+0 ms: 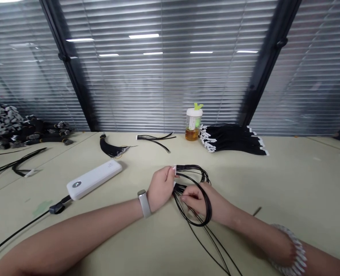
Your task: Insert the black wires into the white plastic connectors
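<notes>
My left hand [162,188] is closed on the white connector end of a black wire harness [208,207], just above the table's middle. From that connector the wires bend round in a loop to the right. A second white end shows below my left fingers, with black wires fanning out of it. My right hand [200,197] pinches some of these wires, its thumb and forefinger together, while the loop passes over the hand. Several loose wires trail down toward the front edge of the view. The tips under my left fingers are partly hidden.
On the pale table [287,184] lie a white power bank [94,179] with a black cable, a short wire bundle [112,147] and loose wires [152,138]. A lidded cup [193,124] stands beside stacked harnesses [233,138]. More bundles [40,130] crowd the far left.
</notes>
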The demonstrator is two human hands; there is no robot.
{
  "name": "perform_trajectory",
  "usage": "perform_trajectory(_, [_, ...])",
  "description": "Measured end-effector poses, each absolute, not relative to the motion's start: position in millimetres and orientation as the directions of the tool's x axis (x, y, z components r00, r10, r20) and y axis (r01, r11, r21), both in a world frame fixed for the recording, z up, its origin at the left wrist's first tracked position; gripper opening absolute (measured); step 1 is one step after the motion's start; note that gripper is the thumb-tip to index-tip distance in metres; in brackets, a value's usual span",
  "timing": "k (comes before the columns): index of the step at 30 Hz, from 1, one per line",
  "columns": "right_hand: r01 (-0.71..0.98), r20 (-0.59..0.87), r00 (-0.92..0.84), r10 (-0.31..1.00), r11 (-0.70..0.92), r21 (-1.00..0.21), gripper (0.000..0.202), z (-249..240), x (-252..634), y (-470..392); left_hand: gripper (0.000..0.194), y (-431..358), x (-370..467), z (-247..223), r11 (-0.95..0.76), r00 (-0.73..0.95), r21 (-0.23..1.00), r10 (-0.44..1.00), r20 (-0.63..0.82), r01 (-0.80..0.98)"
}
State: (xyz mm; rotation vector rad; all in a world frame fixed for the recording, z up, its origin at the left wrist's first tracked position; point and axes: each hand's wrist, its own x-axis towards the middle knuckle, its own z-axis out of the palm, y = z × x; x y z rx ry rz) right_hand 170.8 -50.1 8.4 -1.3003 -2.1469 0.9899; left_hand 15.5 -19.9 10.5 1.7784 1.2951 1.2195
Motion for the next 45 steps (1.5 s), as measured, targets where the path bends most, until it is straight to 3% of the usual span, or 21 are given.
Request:
perform_trajectory(5, [0.652,0.056,-0.444,0.894,0.365,-0.664,0.032,11.9,169.5,-50.0,0.041,-19.2,12.8,7.3,-0.323,0.122,0.857,0.946,0.299,0.403])
perform_trajectory(15, [0.672,-0.043,-0.509,0.86,0.366,-0.644,0.026,24.9,169.6,-49.2,0.042,-17.3,13.9,8.5,-0.25,0.081,0.881,0.968,0.238,0.403])
perform_trajectory(18, [0.699,-0.002,-0.569,0.822,0.483,-0.528,0.017,38.4,182.9,-44.8,0.042,-17.6,14.2,8.7,-0.22,0.058,0.896,0.975,0.215,0.385])
perform_trajectory(20, [0.781,0.073,-0.515,0.854,0.503,-0.369,0.015,49.5,194.7,-40.7,0.042,-17.4,14.4,8.4,-0.201,0.047,0.907,0.979,0.198,0.371])
perform_trajectory(22, [0.885,0.208,-0.381,0.901,0.42,-0.199,0.016,60.1,206.1,-37.1,0.043,-16.8,14.7,7.8,-0.183,0.045,0.916,0.983,0.178,0.357])
perform_trajectory(24, [0.932,0.335,-0.274,0.902,0.335,-0.139,0.016,68.0,215.7,-34.2,0.044,-15.9,14.7,7.3,-0.166,0.042,0.923,0.986,0.161,0.347])
perform_trajectory(28, [0.922,0.536,-0.133,0.833,0.303,-0.242,0.017,71.9,227.5,-25.6,0.045,-14.1,13.9,6.4,-0.158,0.035,0.927,0.987,0.155,0.34])
perform_trajectory(30, [0.825,0.623,0.001,0.783,0.351,-0.443,0.022,70.2,228.7,-19.6,0.045,-13.4,13.6,5.9,-0.163,0.042,0.928,0.987,0.158,0.336])
perform_trajectory(33, [0.394,0.563,0.223,0.796,0.454,-0.799,0.031,66.8,222.2,-15.4,0.046,-13.4,14.0,5.0,-0.17,0.052,0.929,0.986,0.161,0.328])
perform_trajectory(35, [0.154,0.45,0.237,0.861,0.424,-0.893,0.04,63.4,213.4,-18.3,0.047,-13.8,14.6,4.5,-0.176,0.068,0.931,0.984,0.163,0.319])
perform_trajectory(38, [0.157,0.329,0.014,0.944,0.323,-0.933,0.046,54.1,199.1,-26.9,0.045,-15.1,15.3,4.5,-0.189,0.104,0.934,0.981,0.165,0.303])
perform_trajectory(40, [0.294,0.279,-0.121,0.953,0.303,-0.907,0.031,45.2,191.5,-31.3,0.044,-16.2,15.2,5.0,-0.195,0.127,0.935,0.978,0.164,0.296])
perform_trajectory(42, [0.45,0.277,-0.186,0.943,0.332,-0.829,0.019,36.1,186.0,-33.7,0.044,-17.2,14.7,6.0,-0.197,0.146,0.935,0.976,0.16,0.295])
perform_trajectory(45, [0.595,0.33,-0.248,0.911,0.412,-0.69,0.019,26.8,180.7,-36.0,0.047,-18.4,13.7,7.8,-0.193,0.168,0.936,0.974,0.149,0.294])
